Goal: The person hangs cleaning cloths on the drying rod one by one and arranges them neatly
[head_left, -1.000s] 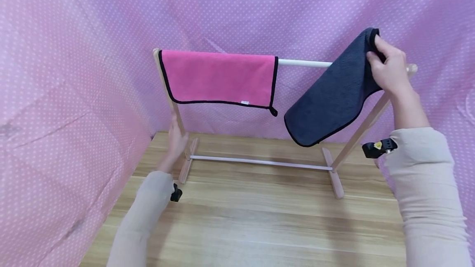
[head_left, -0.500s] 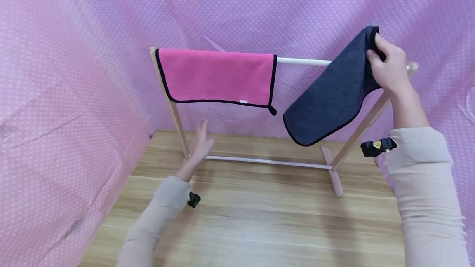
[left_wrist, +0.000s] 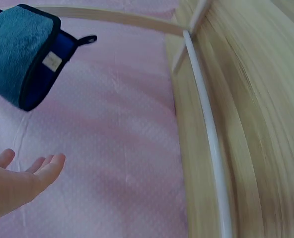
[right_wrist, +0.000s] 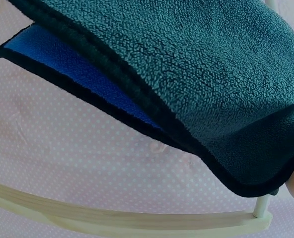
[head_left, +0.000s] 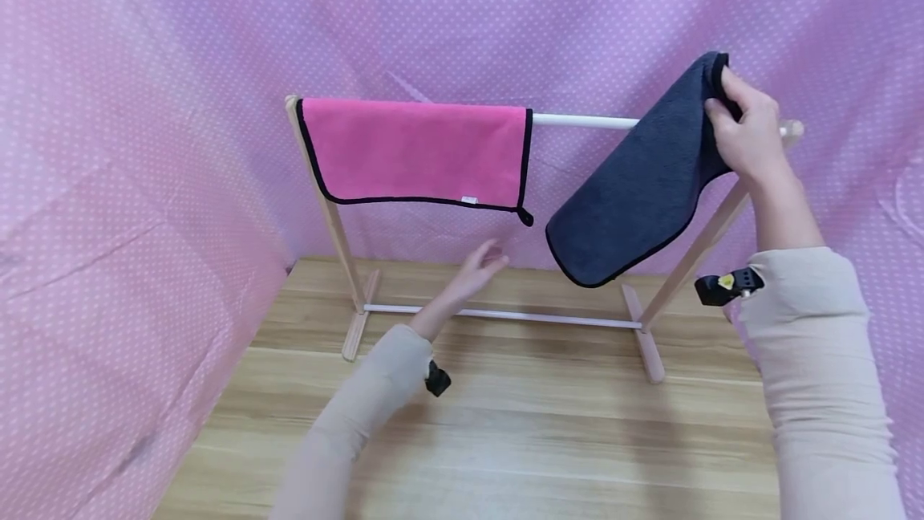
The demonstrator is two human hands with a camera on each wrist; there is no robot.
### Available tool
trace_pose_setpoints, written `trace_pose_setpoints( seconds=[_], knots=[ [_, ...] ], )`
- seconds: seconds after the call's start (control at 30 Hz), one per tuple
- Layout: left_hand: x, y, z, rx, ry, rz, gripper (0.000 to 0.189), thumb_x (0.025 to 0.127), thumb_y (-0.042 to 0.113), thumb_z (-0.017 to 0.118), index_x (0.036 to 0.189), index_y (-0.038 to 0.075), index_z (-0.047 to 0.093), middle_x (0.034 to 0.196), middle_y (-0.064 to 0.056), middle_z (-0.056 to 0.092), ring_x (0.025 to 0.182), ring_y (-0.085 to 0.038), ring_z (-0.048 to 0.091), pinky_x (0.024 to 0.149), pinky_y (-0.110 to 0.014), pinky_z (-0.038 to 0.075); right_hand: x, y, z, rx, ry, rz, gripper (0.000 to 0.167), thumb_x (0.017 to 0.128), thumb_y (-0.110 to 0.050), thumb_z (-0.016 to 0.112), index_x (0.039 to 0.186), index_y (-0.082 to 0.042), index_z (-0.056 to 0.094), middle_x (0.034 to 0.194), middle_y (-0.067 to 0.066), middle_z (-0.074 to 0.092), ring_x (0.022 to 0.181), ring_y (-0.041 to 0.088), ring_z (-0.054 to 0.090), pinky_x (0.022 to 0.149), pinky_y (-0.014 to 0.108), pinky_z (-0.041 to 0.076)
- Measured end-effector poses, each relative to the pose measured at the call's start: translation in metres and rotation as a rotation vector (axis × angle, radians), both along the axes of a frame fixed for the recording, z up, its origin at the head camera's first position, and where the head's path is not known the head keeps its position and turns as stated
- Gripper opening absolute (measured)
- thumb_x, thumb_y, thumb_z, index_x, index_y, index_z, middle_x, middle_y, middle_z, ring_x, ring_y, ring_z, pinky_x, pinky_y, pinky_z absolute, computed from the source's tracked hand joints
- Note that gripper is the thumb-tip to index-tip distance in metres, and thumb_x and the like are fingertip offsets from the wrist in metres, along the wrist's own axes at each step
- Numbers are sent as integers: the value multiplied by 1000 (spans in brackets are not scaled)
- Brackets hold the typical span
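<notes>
A dark grey towel [head_left: 635, 191] with black edging slants across the right part of the rack's white top rod [head_left: 585, 121]. My right hand [head_left: 751, 131] pinches its upper right corner. In the right wrist view the towel [right_wrist: 211, 64] shows a blue inner face [right_wrist: 82, 74] below its grey pile. My left hand [head_left: 476, 267] is in the air with fingers loosely extended, holding nothing, over the lower rod and left of the grey towel's bottom corner. In the left wrist view the left hand [left_wrist: 28, 183] lies below the hanging towel [left_wrist: 23, 54], which carries a white label and a loop.
A pink towel [head_left: 415, 151] with black edging hangs folded over the left part of the top rod. The rack has wooden posts [head_left: 328, 215], feet [head_left: 642, 335] and a white lower rod [head_left: 541, 317]. It stands on a wood-grain table [head_left: 505, 432] before a pink dotted curtain [head_left: 462, 14].
My left hand has let go of the left post and moved right, to below the pink towel's right end. The right hand keeps its pinch on the grey towel, nearly still.
</notes>
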State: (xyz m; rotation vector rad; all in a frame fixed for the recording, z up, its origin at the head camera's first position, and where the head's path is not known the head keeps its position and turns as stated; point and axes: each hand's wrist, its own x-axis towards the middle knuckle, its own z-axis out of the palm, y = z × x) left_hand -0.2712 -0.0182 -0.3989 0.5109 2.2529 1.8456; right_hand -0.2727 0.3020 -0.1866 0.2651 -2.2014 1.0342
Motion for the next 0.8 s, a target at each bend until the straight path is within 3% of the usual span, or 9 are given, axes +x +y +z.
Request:
trace_pose_setpoints(
  seconds=[0.13,0.37,0.6,0.7,0.8],
  knots=[
    [-6,21,1,54,-87,-21,48,95,15,46,139,3,32,135,-23,41,122,-35,43,93,-45,46,0,1,-1,8,0,-4,45,87,0,46,130,-15,52,132,0,49,109,-9,43,101,11,29],
    [-16,45,-1,200,-248,-48,47,97,20,44,141,10,31,138,-22,36,125,-36,39,97,-49,42,1,0,-2,4,1,-11,44,88,-2,46,129,-16,53,130,-1,51,106,-8,44,99,11,31],
    [-24,65,3,292,-401,-65,49,97,31,42,140,12,32,131,-19,48,119,-33,47,97,-43,43,0,0,-2,-15,3,-6,43,88,-2,46,128,-15,54,126,-5,55,100,-7,46,94,10,33],
    [-26,74,6,346,-465,-53,45,97,31,41,137,10,37,126,-20,52,113,-32,52,95,-41,45,-1,0,-2,-31,6,-1,43,88,-1,47,128,-15,54,123,-7,56,98,-6,46,91,10,33],
    [-28,80,9,393,-490,-31,42,98,29,41,135,10,40,120,-20,56,97,-27,60,95,-42,45,-2,1,-3,-34,4,0,44,88,-1,47,128,-16,54,124,-6,56,99,-7,46,93,10,33]
  ],
)
